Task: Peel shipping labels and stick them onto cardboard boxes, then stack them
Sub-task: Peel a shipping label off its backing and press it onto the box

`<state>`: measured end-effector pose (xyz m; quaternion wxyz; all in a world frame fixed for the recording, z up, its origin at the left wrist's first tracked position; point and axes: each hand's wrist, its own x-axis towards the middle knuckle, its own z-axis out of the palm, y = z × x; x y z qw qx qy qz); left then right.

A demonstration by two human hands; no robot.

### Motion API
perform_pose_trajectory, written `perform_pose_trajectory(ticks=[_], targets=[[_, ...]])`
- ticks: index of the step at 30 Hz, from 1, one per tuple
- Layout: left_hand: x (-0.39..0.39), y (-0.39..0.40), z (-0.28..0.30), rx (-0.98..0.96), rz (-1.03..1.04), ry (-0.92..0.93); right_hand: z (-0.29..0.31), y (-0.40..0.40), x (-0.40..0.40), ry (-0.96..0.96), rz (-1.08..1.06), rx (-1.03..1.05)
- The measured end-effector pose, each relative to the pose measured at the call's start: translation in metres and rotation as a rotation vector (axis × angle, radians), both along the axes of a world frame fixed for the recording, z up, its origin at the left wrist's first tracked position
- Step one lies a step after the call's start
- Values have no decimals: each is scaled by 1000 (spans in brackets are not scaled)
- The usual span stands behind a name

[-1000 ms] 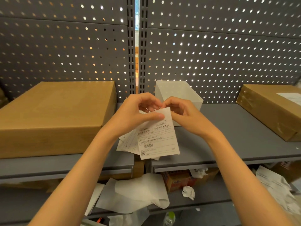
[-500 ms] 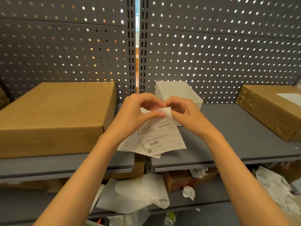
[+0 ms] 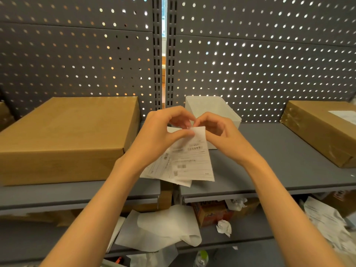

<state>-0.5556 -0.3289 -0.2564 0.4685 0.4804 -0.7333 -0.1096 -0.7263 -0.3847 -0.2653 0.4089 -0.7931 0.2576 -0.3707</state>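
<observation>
Together — both hands (image 3: 163,135) on labels (image 3: 185,160)

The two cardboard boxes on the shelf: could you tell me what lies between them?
In the head view, between the left box and right box: a white bin and both hands holding labels.

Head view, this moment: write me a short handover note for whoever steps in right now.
Left hand: pinches the top of a small stack of white printed shipping labels.
Right hand: fingertips work at the top corner of the front label, starting the peel.
Boxes: large flat brown cardboard box on the left grey shelf shows no label; taped brown cardboard box on the right shelf already carries a white label.
Done: apparently one box labelled.
Left: finish peeling, stick the label on the left box, stack the boxes.
</observation>
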Motion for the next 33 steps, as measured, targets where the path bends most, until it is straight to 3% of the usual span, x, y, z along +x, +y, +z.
perform_pose_trajectory(ticks=[6,10,14,24,33], targets=[[10,-7,-9,190,35,33,3,-2,-3,-90,-40,-11],[16,-6,-9,300,6,287,2,-5,-8,-133,-85,0],[17,-4,-5,304,18,560,0,-6,-11,-56,-110,-18],[9,-6,-10,117,131,576,0,-3,-8,-16,-79,13],[5,-6,-12,106,129,671,-1,-2,-6,-39,-89,67]])
